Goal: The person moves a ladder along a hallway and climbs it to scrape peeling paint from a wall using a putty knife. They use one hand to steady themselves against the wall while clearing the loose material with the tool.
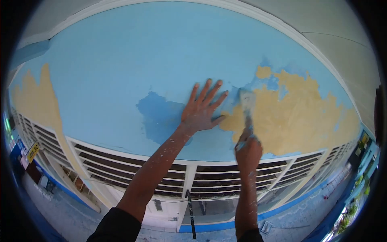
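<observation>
Closest to the lens, two dark sleeves [117, 228] give way to bare forearms flecked with pale specks, both reaching up. Left hand [200, 111] next: palm flat on the wall just left of the yellow patch [298, 117], fingers fanned wide and gripping nothing. It looks like a brace to steady the reach. Right hand [248, 151] sits below the patch's left edge, fist wrapped tight round the handle of the scraper [246, 105]. The flat, pale-smeared blade points up, right on the ragged border where the blue coat meets the patch. That patch looks matt, sandy and jagged-edged. The blue wall [121, 60] around it is smooth and chalky, with a darker blue blotch [159, 117] further left, beyond the flat hand. Below the patch run white-framed louvred vents [121, 165], slatted and dusty. Above it a white moulding [282, 28] curves along the ceiling line.
</observation>
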Tool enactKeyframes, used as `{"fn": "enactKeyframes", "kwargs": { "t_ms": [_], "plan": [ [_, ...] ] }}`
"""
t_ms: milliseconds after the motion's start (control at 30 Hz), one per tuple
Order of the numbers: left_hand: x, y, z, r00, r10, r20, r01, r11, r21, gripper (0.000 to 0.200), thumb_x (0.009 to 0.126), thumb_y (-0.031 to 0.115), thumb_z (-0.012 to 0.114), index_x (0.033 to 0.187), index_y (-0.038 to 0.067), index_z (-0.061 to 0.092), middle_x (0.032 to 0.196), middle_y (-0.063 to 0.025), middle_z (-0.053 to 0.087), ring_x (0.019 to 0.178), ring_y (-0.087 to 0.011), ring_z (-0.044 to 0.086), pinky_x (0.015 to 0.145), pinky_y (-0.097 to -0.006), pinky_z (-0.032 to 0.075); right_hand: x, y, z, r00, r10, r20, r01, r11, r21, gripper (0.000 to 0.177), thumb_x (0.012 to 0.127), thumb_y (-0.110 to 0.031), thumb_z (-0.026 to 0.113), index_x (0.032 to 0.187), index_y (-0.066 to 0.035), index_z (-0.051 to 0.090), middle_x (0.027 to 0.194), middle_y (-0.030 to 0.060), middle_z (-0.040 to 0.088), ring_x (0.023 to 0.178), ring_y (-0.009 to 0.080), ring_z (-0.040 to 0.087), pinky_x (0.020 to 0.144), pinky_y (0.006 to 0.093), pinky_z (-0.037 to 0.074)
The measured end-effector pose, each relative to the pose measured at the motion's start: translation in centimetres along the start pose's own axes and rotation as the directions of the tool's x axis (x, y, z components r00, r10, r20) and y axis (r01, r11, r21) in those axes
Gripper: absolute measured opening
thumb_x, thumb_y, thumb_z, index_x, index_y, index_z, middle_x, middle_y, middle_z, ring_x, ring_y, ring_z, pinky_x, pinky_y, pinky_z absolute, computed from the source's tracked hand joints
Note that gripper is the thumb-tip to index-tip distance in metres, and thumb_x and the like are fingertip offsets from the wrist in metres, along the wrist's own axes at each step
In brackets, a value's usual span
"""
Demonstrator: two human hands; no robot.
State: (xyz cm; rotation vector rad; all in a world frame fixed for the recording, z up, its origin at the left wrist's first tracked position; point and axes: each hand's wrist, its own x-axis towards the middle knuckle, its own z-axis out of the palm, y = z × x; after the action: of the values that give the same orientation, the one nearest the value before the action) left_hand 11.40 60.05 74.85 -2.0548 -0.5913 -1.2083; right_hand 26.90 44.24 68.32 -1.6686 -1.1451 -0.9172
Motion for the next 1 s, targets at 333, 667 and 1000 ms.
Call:
{"fn": "enactKeyframes", "kwargs": {
  "t_ms": [333, 667, 1000],
  "plan": [
    [-0.6, -0.4, 0.8, 0.998, 0.035, -0.057, -0.04, 0.996, -0.078, 0.09, 0.091, 0.062, 0.057, 0.164, 0.017, 0.032, 0.175, -0.0158, 0.011, 0.162, -0.038, 0.005, 0.129, -0.0593, 0.0, -5.9, 7.0, 5.4, 0.995, 0.04, 0.093, -0.04, 0.999, 0.005, 0.023, 0.103, -0.015, 0.061, 0.104, 0.005, 0.07, 0.082, 0.0285, 0.067, 0.079, 0.0513, 0.063, 0.071, 0.0545, 0.05],
    [-0.4, -0.2, 0.7, 0.984, 0.069, -0.162, -0.085, 0.992, -0.093, 0.096, 0.088, 0.062, 0.064, 0.163, 0.013, 0.032, 0.174, -0.0196, 0.01, 0.161, -0.0394, 0.006, 0.129, -0.0607, 0.001, -5.3, 2.3, 2.0, 0.998, -0.06, 0.023, 0.062, 0.992, -0.108, 0.046, 0.102, -0.028, 0.062, 0.066, 0.0, 0.065, 0.058, 0.0228, 0.063, 0.048, 0.0415, 0.062, 0.044, 0.0484, 0.051],
    [-0.4, -0.4, 0.7, 1.0, 0.009, -0.006, -0.009, 1.0, -0.016, 0.08, 0.095, 0.065, 0.056, 0.163, 0.027, 0.038, 0.175, -0.0083, 0.018, 0.161, -0.035, 0.015, 0.127, -0.0628, 0.012, -1.3, 0.3, 0.7, 0.998, 0.019, 0.051, -0.022, 0.998, 0.06, 0.024, 0.101, -0.016, 0.059, 0.084, 0.0, 0.065, 0.073, 0.0231, 0.066, 0.068, 0.0475, 0.065, 0.061, 0.0558, 0.051]
  ]
}}
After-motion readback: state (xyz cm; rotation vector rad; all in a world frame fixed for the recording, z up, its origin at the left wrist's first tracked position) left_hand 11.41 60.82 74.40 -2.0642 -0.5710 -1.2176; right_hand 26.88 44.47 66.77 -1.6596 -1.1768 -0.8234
